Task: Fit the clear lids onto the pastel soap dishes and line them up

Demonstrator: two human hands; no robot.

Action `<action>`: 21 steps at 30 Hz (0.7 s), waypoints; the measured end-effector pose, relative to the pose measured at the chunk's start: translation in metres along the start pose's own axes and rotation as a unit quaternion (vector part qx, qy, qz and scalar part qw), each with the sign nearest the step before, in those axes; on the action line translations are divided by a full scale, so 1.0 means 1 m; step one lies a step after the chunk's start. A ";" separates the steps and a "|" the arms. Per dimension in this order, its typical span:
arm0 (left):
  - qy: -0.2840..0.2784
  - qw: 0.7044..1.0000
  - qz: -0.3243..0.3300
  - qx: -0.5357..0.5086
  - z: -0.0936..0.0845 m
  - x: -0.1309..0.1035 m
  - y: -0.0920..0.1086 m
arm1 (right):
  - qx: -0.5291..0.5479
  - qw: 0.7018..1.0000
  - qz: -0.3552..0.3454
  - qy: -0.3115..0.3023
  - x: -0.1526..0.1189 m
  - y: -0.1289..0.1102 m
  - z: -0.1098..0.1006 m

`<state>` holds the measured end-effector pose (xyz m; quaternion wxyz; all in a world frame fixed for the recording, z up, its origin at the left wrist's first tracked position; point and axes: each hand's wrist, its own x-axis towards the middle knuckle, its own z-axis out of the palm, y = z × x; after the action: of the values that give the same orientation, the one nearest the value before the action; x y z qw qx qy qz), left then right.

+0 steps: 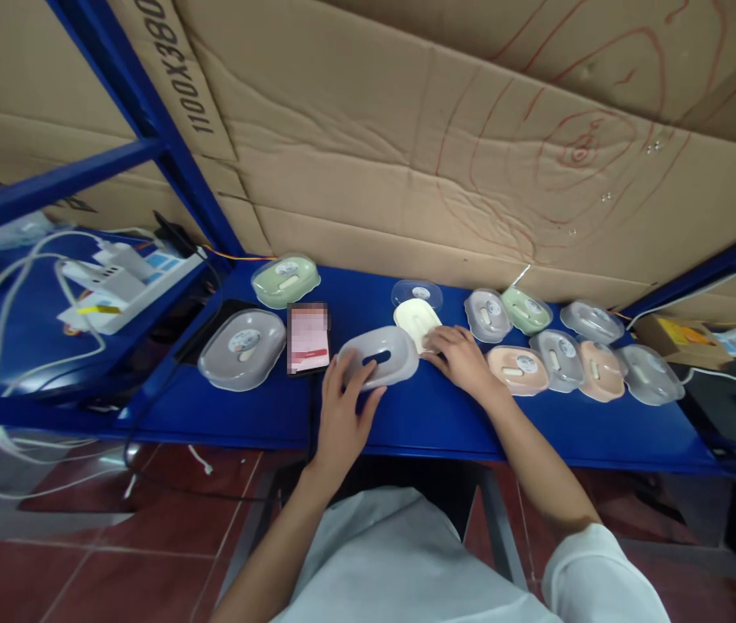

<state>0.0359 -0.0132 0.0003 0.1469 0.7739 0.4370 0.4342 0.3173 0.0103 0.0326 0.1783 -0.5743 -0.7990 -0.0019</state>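
Observation:
My left hand grips a grey plastic soap dish with an oval slot in its bottom, fingers at its left side and inside, thumb by the near rim. With bent fingers, my right hand holds the right edge of a cream inner tray; the fingertips are partly hidden. Just behind that tray lies a clear lid with a round label. The dish and the tray are side by side, close together. Left of my left hand is a phone with a lit screen.
Lidded soap boxes stand on the blue table: a green one and a grey one at left, several at right, including a peach one. Cardboard walls the back. Power strips and cables lie far left.

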 end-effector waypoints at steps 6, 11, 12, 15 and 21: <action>-0.031 0.999 0.016 0.009 0.007 0.016 0.004 | 0.092 0.994 -0.058 -0.018 -0.053 -0.011 -0.002; -0.087 0.995 0.040 -0.012 0.020 0.019 0.009 | 0.114 0.990 0.052 0.062 -0.086 -0.028 -0.002; -0.097 0.994 0.046 -0.015 0.023 0.020 0.009 | 0.113 0.988 0.069 0.075 -0.088 -0.032 -0.002; -0.136 0.988 0.072 -0.018 0.029 0.026 0.007 | 0.096 0.989 0.075 0.080 -0.087 -0.039 -0.001; -0.197 0.973 0.116 -0.009 0.027 0.039 -0.004 | 0.035 0.995 0.027 0.086 -0.083 -0.041 0.008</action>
<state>0.0649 0.0248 0.0032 0.1860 0.8884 0.3027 0.2909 0.3004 -0.0777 0.0098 0.2664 -0.5867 -0.7645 -0.0191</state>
